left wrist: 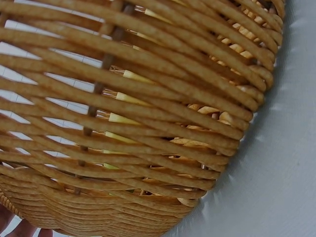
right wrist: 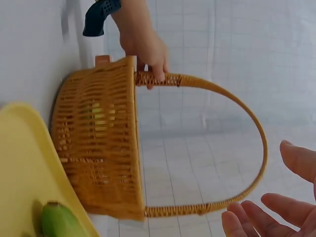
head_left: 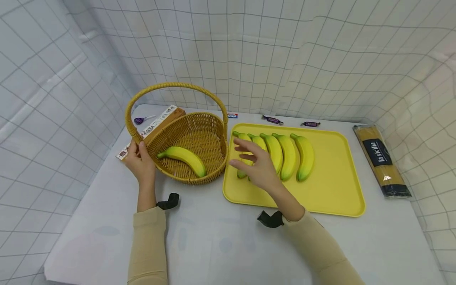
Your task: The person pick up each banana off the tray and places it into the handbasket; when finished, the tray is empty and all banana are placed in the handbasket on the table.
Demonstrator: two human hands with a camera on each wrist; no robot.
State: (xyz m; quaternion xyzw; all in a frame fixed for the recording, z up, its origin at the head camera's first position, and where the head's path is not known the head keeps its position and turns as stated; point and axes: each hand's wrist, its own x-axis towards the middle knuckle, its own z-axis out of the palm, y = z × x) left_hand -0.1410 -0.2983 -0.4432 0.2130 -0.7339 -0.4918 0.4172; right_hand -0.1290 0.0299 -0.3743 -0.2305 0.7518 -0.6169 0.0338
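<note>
A brown wicker basket (head_left: 210, 136) with a tall hoop handle stands left of centre, one banana (head_left: 183, 156) lying inside it. My left hand (head_left: 141, 162) grips the foot of the handle at the basket's left rim. The left wrist view is mostly filled by the basket's woven side (left wrist: 123, 113), some fingertips (left wrist: 22, 229) at its lower corner. Over the left part of a yellow tray (head_left: 331, 174), my right hand (head_left: 258, 164) hovers with fingers spread and nothing in them. Below it several bananas (head_left: 305, 158) lie side by side, some partly hidden by the hand.
Behind the basket lies a long pasta box (head_left: 156, 126), with a purple lollipop (head_left: 139, 120) beside it. Two purple-wrapped candies (head_left: 272, 119) and a small red-and-blue wrapper (head_left: 232, 115) sit along the back. A spaghetti pack (head_left: 382, 160) lies right of the tray.
</note>
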